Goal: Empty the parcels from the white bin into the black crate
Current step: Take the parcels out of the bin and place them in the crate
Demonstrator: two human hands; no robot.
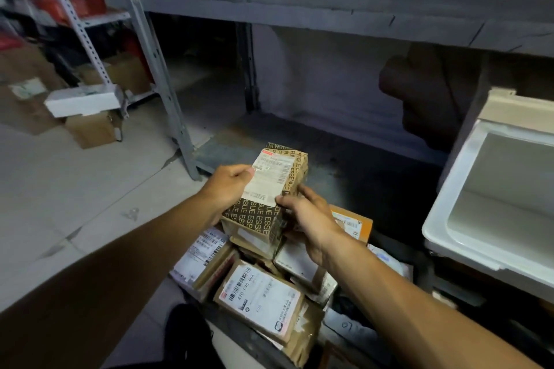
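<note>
A brown patterned parcel (271, 186) with a white shipping label is held just above the heap of parcels (260, 287) in the black crate (254, 341). My left hand (227, 186) grips its left side, thumb on the label. My right hand (308, 219) grips its lower right corner. The heap holds several brown and white labelled boxes and an orange one (352, 223). The white bin (494, 204) stands to the right, tilted toward me, and its visible inside shows no parcels.
A grey metal shelf unit (329, 9) rises behind the crate, with an upright post (168, 99) to the left. Cardboard boxes and a white box (84, 102) lie on the floor at far left. A dark shoe (186, 335) shows at the bottom.
</note>
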